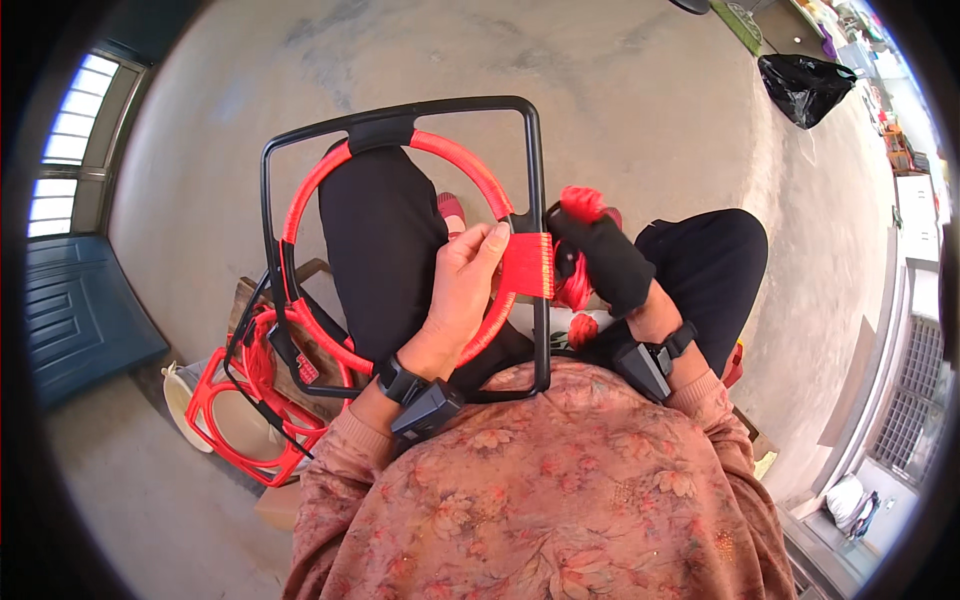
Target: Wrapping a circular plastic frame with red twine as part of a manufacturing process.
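A black square frame [534, 165] with a round inner ring [465, 165] rests over my lap. Red cord is wound around most of the ring. On the right side, a wide red wrapping [527, 265] binds the ring to the frame's side bar. My bare left hand [462, 275] is closed on the ring, thumb pressed at the left edge of that wrapping. Just right of the bar, my right hand [610, 260], in a black glove and slightly blurred, is closed around a bundle of red cord [580, 205]. Red strands also show below its fingers.
To my left, more red and black frames [205, 405] lean by a pale basin [182, 395] and a wooden piece. A blue panelled door [90, 310] stands farther left. A black plastic bag [805, 88] lies on the floor at the far right.
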Motion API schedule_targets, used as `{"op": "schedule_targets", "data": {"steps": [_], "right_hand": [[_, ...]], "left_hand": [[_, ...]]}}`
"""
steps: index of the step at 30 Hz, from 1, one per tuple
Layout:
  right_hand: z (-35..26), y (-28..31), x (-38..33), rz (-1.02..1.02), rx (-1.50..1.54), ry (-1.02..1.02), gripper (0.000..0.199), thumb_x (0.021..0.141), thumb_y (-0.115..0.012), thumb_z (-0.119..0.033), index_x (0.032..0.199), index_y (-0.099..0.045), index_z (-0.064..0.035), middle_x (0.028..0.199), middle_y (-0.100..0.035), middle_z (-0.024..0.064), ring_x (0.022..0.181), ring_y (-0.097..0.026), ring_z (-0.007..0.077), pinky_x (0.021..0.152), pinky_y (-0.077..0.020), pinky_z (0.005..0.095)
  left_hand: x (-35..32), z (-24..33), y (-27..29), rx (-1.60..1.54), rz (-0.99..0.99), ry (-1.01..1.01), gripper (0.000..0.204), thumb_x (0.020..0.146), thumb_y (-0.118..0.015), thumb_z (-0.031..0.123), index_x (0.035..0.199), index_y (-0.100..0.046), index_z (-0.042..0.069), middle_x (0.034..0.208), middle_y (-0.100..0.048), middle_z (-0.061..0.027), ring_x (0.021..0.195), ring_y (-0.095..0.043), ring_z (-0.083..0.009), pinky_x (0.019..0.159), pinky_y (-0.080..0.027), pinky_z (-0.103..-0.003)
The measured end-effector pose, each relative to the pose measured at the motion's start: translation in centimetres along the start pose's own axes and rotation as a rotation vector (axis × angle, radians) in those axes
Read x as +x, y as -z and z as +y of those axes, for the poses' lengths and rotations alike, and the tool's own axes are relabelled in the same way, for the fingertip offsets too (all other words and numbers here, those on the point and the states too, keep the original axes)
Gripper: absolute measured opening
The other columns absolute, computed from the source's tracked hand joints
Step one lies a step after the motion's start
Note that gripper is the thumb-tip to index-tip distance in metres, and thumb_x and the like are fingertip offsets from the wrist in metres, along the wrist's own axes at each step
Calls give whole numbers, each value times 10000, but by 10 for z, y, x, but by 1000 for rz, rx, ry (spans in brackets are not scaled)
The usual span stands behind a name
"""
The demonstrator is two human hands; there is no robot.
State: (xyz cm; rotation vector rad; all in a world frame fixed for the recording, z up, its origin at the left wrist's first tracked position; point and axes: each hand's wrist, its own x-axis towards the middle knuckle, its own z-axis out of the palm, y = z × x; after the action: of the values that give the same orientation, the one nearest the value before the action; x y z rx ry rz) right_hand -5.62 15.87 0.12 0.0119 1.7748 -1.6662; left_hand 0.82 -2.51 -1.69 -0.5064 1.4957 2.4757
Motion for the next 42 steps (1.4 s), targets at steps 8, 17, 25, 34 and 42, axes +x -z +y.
{"op": "schedule_targets", "data": {"steps": [8, 17, 25, 34, 42], "right_hand": [[-7, 110, -81, 560, 165, 274, 360, 930, -546, -296, 1083, -597, 26, 883, -654, 120, 804, -653, 211, 704, -541, 324], [114, 346, -185, 1143, 869, 527, 398, 919, -551, -477, 1055, -604, -106, 729, -564, 0, 726, -553, 137, 644, -467, 324], [9, 141, -66, 553, 163, 313, 400, 837, -654, -106, 1199, -526, 8, 1026, -649, 102, 877, -643, 185, 782, -511, 305], [-49, -21, -11, 286, -1219, 1139, 349, 736, -587, -43, 1084, -593, -67, 984, -614, 119, 917, -610, 307, 805, -487, 387], [-36, 2, 44, 568, -173, 473, 281, 808, -665, -184, 1050, -617, -48, 824, -636, 63, 725, -616, 139, 674, -499, 306]], "left_hand": [[-10, 25, -12, -151, -266, 204, 284, 983, -497, 216, 1153, -553, -5, 1012, -663, -164, 873, -678, -233, 781, -539, -332], [-13, 25, -17, -72, -259, 202, 272, 974, -515, 226, 1139, -557, 14, 990, -669, -147, 861, -680, -226, 755, -547, -326], [-21, 29, -33, 33, -222, 179, 280, 989, -478, 251, 1091, -569, 7, 973, -671, -137, 847, -677, -213, 773, -545, -335], [-12, 19, -17, -40, -18, -192, 486, 992, -397, 379, 1321, -400, 21, 1236, -529, -143, 1074, -558, -206, 881, -478, -339], [-2, 9, -12, 279, 112, -340, 250, 940, -519, 24, 1181, -554, -29, 1044, -632, -71, 902, -605, -111, 772, -504, -244]]}}
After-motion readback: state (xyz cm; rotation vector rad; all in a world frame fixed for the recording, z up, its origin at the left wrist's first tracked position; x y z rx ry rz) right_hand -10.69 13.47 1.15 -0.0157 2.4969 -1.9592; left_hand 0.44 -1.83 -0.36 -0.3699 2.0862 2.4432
